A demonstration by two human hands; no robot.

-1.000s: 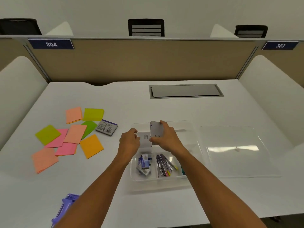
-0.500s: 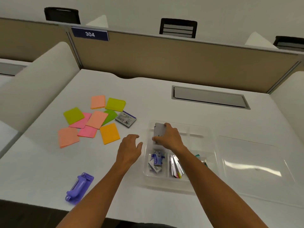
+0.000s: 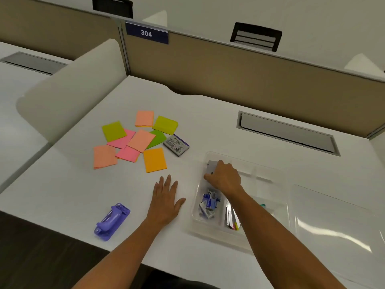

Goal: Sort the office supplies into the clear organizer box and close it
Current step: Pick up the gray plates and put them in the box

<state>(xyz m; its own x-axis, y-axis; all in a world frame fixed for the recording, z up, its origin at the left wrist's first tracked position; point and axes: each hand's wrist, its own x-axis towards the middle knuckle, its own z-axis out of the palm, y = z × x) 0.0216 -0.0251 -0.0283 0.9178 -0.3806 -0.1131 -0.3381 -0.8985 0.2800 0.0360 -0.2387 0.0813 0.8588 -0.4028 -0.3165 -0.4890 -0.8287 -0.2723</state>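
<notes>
While our right hand (image 3: 224, 178) curls its fingers around a small grey box (image 3: 212, 165) in the upper left compartment of the clear organizer box (image 3: 270, 176) at lower right of the frame, our left hand (image 3: 165, 198) lies flat with fingers spread on the white desk (image 3: 208, 122). Sticky notes (image 3: 141, 140) and a purple hole punch (image 3: 112, 221) sit at left; the clear lid (image 3: 333, 226) lies far right.

A white desk (image 3: 208, 126) fills the middle; a grey cable hatch (image 3: 288, 132) is set flush into its far side; a tan partition (image 3: 239, 76) rises behind it, bearing a dark blue sign (image 3: 146, 33) that reads 304; a rounded white side divider (image 3: 68, 88) stands at the left edge; two black chair backs (image 3: 255, 36) show beyond the partition; another desk with its own hatch (image 3: 31, 62) lies further left.
</notes>
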